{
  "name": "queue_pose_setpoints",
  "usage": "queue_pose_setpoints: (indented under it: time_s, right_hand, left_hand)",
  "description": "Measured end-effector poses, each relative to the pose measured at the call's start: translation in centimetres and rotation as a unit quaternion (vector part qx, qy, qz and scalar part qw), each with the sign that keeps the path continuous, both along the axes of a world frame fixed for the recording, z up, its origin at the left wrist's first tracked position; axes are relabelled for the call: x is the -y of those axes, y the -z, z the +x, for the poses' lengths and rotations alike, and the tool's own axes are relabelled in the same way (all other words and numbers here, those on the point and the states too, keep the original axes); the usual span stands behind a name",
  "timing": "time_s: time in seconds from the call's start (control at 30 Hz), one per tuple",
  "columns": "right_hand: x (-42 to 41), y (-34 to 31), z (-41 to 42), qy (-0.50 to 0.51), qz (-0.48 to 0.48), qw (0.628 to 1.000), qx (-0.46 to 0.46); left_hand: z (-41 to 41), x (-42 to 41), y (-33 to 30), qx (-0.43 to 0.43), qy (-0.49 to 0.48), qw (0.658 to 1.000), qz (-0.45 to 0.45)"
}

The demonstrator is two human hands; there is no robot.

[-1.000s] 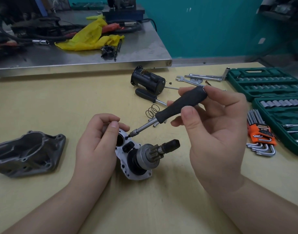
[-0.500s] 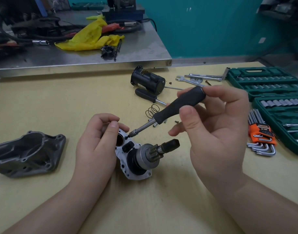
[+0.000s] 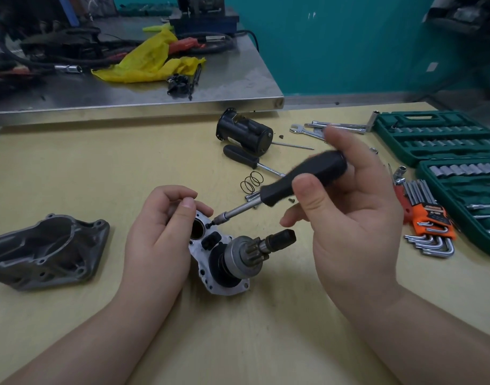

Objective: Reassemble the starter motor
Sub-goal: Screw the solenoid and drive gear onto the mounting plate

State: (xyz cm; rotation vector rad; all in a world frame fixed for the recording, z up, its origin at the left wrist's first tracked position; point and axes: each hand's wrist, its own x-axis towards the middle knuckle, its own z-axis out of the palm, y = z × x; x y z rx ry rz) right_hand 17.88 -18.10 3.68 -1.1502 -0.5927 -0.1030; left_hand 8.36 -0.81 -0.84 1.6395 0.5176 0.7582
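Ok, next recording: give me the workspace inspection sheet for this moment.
Surface: pale wooden bench.
Job's things: silver drive-end plate with pinion gear; black cylindrical motor body; grey cast housing; coil spring.
Clutter: green socket set case; orange hex key holder; spare black-handled screwdriver.
Hands: left hand grips the plate; right hand holds black-handled screwdriver, tip at the plate.
Cables: black cables on steel table.
Surroundings: teal wall.
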Motion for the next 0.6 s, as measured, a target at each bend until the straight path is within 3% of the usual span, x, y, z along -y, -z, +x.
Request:
queue_pose_setpoints:
  time_s: [0.27, 0.6]
  right_hand:
    - [0.31, 0.87, 0.16, -0.045, 0.006, 0.999, -0.022]
    - [0.08, 0.65, 0.79, -0.016, -0.019, 1.000, -0.018]
  left_hand:
    - [0.03, -0.01, -0.10, 0.005, 0.007, 1.000, -0.017]
    - [0.02, -0.11, 0.06, -0.009, 0.000, 1.000, 0.002]
